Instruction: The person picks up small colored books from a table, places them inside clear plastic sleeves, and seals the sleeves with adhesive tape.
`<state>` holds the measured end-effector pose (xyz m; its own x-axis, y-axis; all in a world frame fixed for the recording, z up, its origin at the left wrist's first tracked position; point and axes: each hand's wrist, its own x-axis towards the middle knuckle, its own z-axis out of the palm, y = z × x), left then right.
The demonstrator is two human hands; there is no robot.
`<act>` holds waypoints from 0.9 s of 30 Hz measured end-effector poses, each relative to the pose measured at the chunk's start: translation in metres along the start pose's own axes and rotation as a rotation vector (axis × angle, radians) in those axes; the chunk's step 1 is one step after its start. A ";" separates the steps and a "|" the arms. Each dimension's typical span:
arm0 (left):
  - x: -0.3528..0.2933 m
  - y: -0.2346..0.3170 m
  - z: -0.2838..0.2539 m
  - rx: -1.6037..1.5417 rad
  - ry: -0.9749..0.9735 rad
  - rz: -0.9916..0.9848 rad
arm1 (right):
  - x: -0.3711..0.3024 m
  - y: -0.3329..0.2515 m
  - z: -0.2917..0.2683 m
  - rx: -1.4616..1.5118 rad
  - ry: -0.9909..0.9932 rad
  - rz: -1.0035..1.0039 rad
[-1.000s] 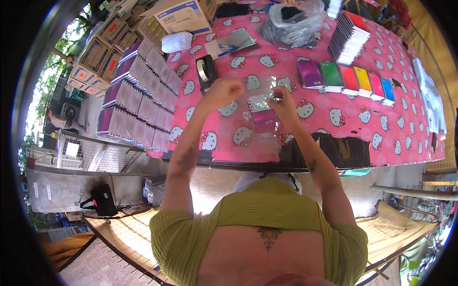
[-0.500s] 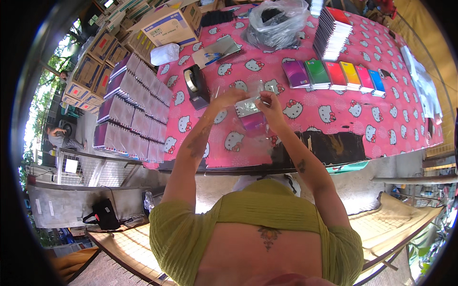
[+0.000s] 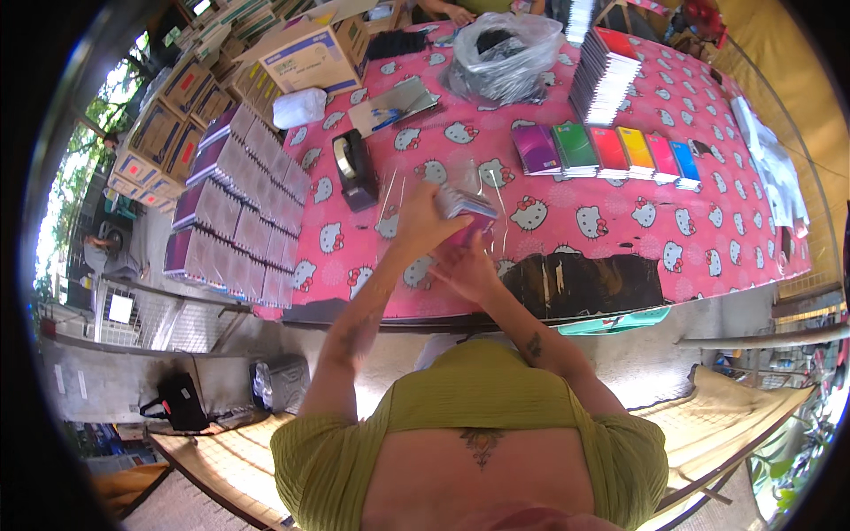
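Note:
A small bundle of purple notebooks [image 3: 478,207] is tilted up over the near middle of the table, its page edges showing on top. My left hand [image 3: 420,221] grips it from the left side, closed round it. At its near lower end is my right hand [image 3: 467,269], open with the fingers spread; whether it bears any weight cannot be made out. Clear plastic film [image 3: 490,177] lies flat beneath and around the bundle. Just to the left stands a black tape dispenser [image 3: 355,168] with a roll in it.
Stacked purple spiral notebooks [image 3: 235,208] fill the left side. A fanned row of coloured notebooks [image 3: 611,152] lies right, before a tall notebook stack [image 3: 604,80]. Farther back are a plastic bag [image 3: 503,57], a cardboard box [image 3: 317,55] and another person's hand [image 3: 460,15].
My hands have shifted from the film at the bundle's far end; the left now grips the bundle, raised and tilted, while the right has dropped nearer to me. Another person's hand has appeared behind.

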<state>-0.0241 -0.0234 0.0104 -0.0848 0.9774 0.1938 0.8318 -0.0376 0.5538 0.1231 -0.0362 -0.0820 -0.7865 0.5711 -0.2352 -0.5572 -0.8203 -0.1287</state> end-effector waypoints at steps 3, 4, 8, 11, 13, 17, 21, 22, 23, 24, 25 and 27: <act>-0.046 -0.038 0.038 -0.956 0.130 -0.078 | -0.004 -0.036 0.000 -0.318 0.049 -0.292; -0.048 -0.034 0.041 -1.148 0.115 -0.199 | -0.006 -0.049 -0.002 -0.495 0.108 -0.397; -0.056 -0.020 0.038 -1.419 0.124 -0.540 | -0.013 -0.055 0.030 -0.857 0.090 -0.660; -0.056 -0.019 0.023 -0.894 0.195 -0.487 | -0.005 -0.052 0.023 -0.991 0.157 -0.718; -0.055 -0.013 0.012 -0.665 0.279 -0.306 | -0.011 -0.058 0.019 -1.389 0.182 -0.725; -0.049 0.011 -0.012 -0.380 0.308 -0.072 | -0.022 -0.055 0.038 -1.931 0.153 -0.743; -0.028 0.001 -0.011 -0.497 0.121 -0.078 | -0.010 -0.073 0.032 -1.476 -0.017 -0.655; -0.021 -0.004 -0.012 -0.516 0.228 -0.049 | -0.009 -0.086 0.035 -1.504 0.052 -0.598; -0.015 -0.009 -0.015 -0.530 0.326 -0.026 | -0.009 -0.093 0.038 -1.520 0.126 -0.535; -0.013 -0.018 -0.021 -0.539 0.433 -0.018 | -0.010 -0.090 0.050 -1.494 0.142 -0.626; -0.002 -0.037 -0.026 -0.445 0.577 -0.025 | -0.013 -0.088 0.061 -1.465 0.161 -0.717; 0.006 -0.126 -0.034 -0.007 0.798 -0.107 | -0.026 -0.071 0.096 -1.627 0.116 -0.878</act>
<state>-0.1484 -0.0197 -0.0308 -0.5320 0.5328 0.6581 0.7939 0.0435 0.6065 0.1572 0.0101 0.0251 -0.3895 0.8497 0.3553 0.0839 0.4169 -0.9051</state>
